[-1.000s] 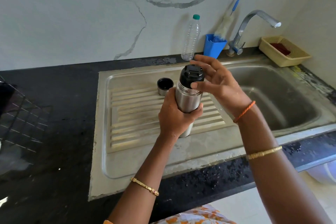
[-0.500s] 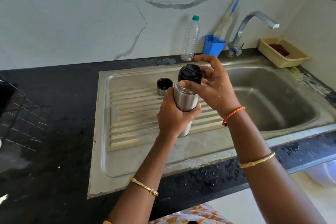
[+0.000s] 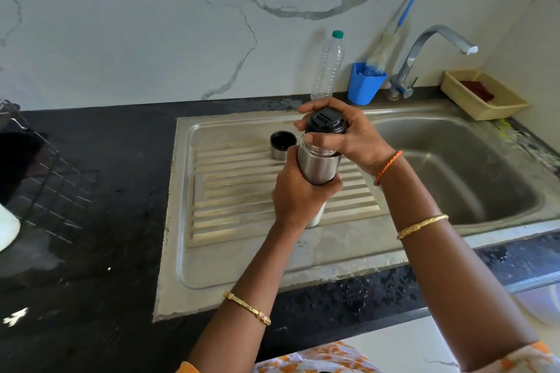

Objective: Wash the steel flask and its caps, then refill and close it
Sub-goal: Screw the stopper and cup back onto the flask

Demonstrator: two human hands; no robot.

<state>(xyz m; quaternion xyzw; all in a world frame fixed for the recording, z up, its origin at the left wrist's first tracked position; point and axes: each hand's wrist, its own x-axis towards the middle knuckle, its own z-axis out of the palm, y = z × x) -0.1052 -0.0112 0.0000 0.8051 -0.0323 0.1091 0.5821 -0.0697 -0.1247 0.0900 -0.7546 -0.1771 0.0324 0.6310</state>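
Note:
The steel flask (image 3: 318,167) stands upright on the ribbed drainboard (image 3: 242,191) of the sink. My left hand (image 3: 298,197) grips its body from the left, fingers wrapped around the middle. A black inner cap (image 3: 326,122) sits on the flask's mouth, and my right hand (image 3: 348,136) grips this cap from above and the right with thumb and fingers curled round it. The steel outer cap (image 3: 282,145) stands mouth-up on the drainboard just left of the flask, apart from both hands.
A clear plastic bottle (image 3: 328,65) and a blue cup with a brush (image 3: 366,82) stand at the wall. The tap (image 3: 430,48) arches over the sink basin (image 3: 472,172). A yellow basket (image 3: 485,94) sits at right, a wire rack (image 3: 39,179) at left.
My right hand has closed down over the black cap, from spread fingers to a full grip, and turned on it. The flask and left hand stayed put.

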